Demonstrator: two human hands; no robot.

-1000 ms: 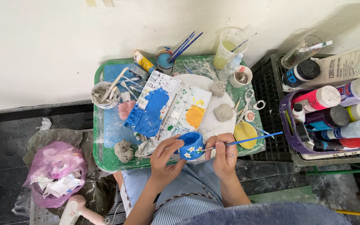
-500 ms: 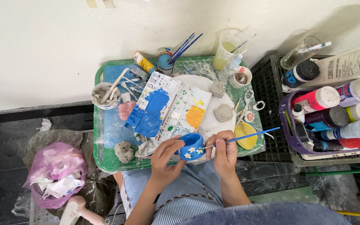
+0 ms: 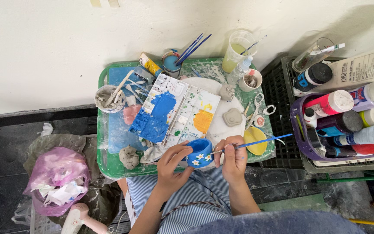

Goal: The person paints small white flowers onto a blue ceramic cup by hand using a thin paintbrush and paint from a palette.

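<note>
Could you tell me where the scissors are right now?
The scissors lie on the green tray's right side, between the grey clay lump and the black crate.

My left hand (image 3: 172,167) covers the near side of the blue cup (image 3: 200,152), so I cannot tell what is painted there. The brush (image 3: 252,143) tip is too fine to make out. The picture's right edge cuts off the paint bottles (image 3: 360,117), and my lap hides the green tray's (image 3: 104,130) front rim.
</note>
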